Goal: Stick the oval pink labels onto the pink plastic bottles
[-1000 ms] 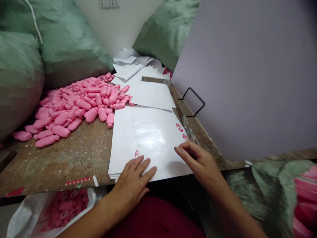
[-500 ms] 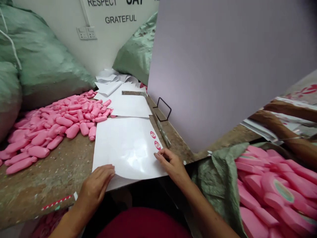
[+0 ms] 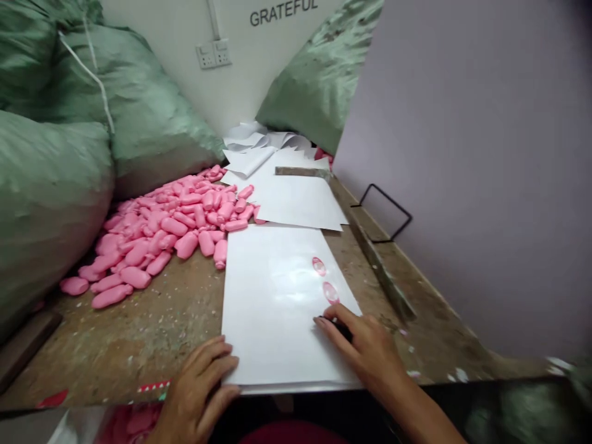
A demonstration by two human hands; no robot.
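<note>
A white sticker sheet [image 3: 272,333] with a glossy face lies on a stack of sheets at the table's front edge. Two pink oval labels [image 3: 319,266] remain near its right side. My left hand [image 3: 203,382] rests at the sheet's lower left corner, fingers extended and touching the edge. Over the lower right part of the sheet is my right hand [image 3: 361,339], thumb and forefinger closed just below the lower label. A dark patch shows between those fingers; whether it is an object or shadow is unclear.
Small pink bottles [image 3: 176,225] are heaped on the worn table [image 3: 185,314] at left. Large green sacks [image 3: 50,203] stand behind them. More white paper [image 3: 296,200] lies farther back, under a metal bar [image 3: 303,171]. A grey panel [image 3: 462,185] and a black wire bracket [image 3: 393,216] border the right.
My left hand went from lying flat on the sheet to its lower left corner. The sheet now sits squarer on the stack. The view swung right and back; my right hand stays near the labels.
</note>
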